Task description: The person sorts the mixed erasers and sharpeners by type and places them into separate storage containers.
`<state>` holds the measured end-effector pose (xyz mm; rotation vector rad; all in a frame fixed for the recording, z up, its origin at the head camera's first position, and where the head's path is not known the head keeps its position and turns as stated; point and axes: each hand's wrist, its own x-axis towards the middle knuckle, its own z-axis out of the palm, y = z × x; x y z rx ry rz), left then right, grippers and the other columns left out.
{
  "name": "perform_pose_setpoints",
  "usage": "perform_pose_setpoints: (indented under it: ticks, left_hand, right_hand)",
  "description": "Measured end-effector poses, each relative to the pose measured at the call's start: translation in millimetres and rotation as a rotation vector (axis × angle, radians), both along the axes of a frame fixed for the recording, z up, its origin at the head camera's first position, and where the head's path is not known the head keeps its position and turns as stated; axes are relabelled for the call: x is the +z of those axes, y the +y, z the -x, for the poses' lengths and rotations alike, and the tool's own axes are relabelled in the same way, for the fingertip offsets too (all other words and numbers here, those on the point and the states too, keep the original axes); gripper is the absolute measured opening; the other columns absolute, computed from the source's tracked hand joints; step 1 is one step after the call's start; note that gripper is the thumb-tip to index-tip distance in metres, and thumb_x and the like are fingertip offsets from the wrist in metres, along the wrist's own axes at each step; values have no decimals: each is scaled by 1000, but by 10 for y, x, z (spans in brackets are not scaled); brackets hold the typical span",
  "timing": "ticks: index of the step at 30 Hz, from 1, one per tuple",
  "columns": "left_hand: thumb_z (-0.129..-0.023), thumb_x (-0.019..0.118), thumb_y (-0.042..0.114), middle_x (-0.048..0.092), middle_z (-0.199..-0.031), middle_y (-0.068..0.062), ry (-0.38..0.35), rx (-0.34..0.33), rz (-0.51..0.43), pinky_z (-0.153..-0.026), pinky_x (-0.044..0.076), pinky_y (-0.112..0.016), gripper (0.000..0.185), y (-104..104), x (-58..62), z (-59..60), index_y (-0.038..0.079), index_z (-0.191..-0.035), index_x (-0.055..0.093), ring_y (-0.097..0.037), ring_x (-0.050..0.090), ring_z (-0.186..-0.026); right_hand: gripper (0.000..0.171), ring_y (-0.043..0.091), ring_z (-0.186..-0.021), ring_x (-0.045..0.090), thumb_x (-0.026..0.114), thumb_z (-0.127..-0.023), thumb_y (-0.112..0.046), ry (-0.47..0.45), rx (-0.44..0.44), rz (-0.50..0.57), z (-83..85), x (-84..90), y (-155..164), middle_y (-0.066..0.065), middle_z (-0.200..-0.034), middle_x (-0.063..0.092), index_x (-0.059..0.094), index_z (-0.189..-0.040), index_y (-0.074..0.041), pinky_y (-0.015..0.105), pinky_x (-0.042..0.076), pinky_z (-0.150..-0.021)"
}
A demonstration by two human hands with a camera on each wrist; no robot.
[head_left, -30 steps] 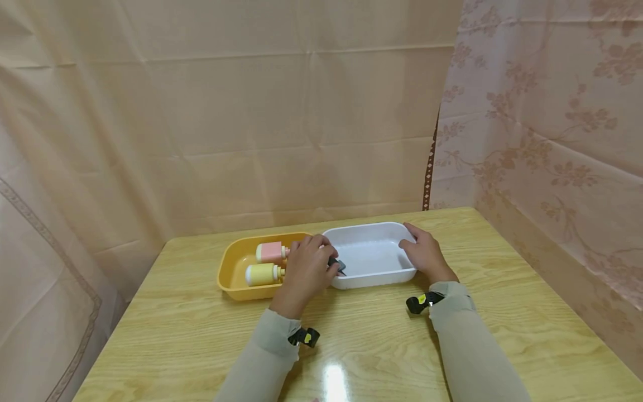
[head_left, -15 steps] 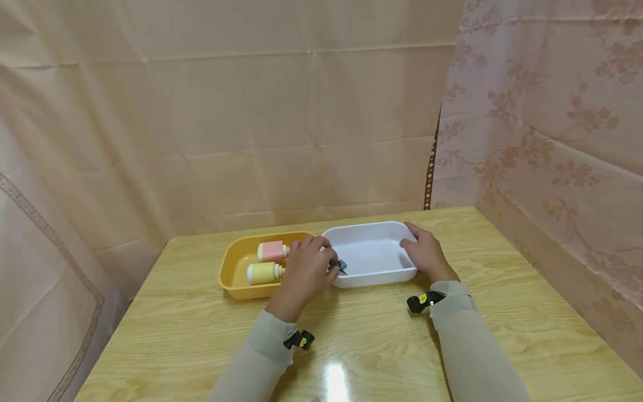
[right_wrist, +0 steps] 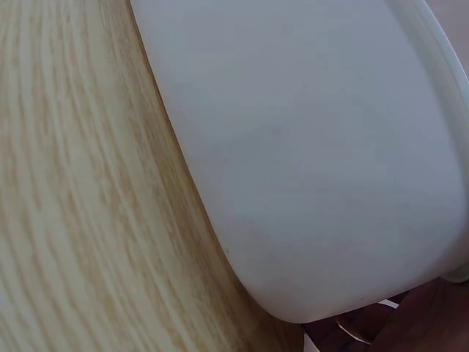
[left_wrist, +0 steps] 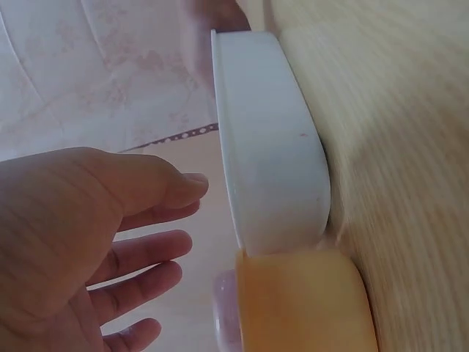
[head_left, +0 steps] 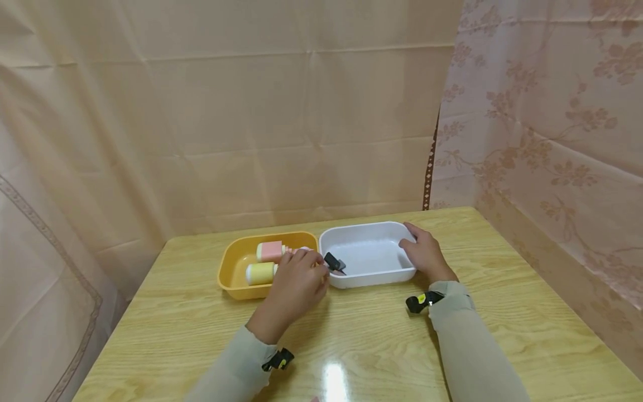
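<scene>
Left to right:

- orange tray (head_left: pixel 228 273) on the table (head_left: pixel 382 346). A pink bottle (head_left: pixel 269 251) and a yellow bottle (head_left: pixel 260 273) lie on their sides in it, caps pointing right.
- left hand (head_left: pixel 296 282) hovers over the orange tray's right end. The left wrist view shows its fingers loose and spread with nothing in them. Its fingertips are just beside a small black piece (head_left: pixel 334 262); can't tell whether they touch it.
- the black piece sits at the near-left corner of the white tray (head_left: pixel 372 277), at or just inside the rim. It's small, dark and angular, possibly a clip, but too small to identify. Can't tell if it lies flat on the tray floor or leans on the wall.
- the white tray butts against the orange one. It's shallow with rounded corners and looks bare apart from the black piece.
- right hand (head_left: pixel 427 257) is on the white tray's right end, thumb over the far rim, apparently gripping to steady it. The right wrist view shows little beyond the tray wall.

My read: this is the drop-off of the black piece into the white tray, about finished. If the bottles follow, the left hand needs a wrap grip on one. They're smooth cylinders and may roll, so the right hand should hold the tray steady.
</scene>
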<state>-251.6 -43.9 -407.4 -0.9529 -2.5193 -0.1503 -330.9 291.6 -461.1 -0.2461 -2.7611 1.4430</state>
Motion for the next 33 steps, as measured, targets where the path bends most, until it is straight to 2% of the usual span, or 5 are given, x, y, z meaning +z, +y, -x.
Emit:
perform_pose_setpoints:
  ticks: [7, 15, 23, 29, 33]
  left_hand:
    - [-86, 83, 29, 68, -115, 1, -55, -34, 27, -89, 44, -42, 17, -88, 17, -182, 24, -101, 80, -23, 56, -111]
    - [-81, 87, 32, 67, -113, 3, -8, -57, 70, -83, 44, -39, 18, -246, -49, -371, 26, -94, 78, -22, 60, -110]
    - [-81, 87, 35, 66, -114, 5, -55, -77, 138, -87, 45, -39, 21, -406, -113, -584, 25, -97, 78, -19, 59, -110]
    - [-80, 88, 37, 66, -111, 6, -79, -105, 138, -83, 42, -35, 23, -507, -114, -669, 24, -97, 79, -17, 58, -106]
    - [-80, 88, 37, 66, -110, 7, -113, -124, 138, -84, 44, -36, 24, -573, -115, -708, 25, -98, 79, -17, 58, -105]
  right_hand:
    - [68, 45, -155, 26, 49, -105, -25, -24, -4, 18, -17, 17, 3, 16, -171, 25, 23, -166, -18, 65, 26, -121]
    - [67, 44, -155, 27, 50, -104, -25, 6, 5, 6, 3, 5, -11, 16, -170, 27, 25, -166, -16, 64, 26, -121]
    - [67, 44, -154, 28, 50, -103, -24, 28, 6, -9, 17, 0, -8, 17, -169, 28, 27, -165, -15, 63, 25, -122]
    - [68, 45, -155, 25, 49, -104, -24, 2, 5, -3, 5, 8, 6, 17, -170, 25, 24, -166, -16, 65, 25, -121]
    - [68, 45, -155, 25, 50, -104, -25, -15, -1, 6, -9, 18, -5, 16, -171, 25, 24, -166, -17, 66, 25, -120]
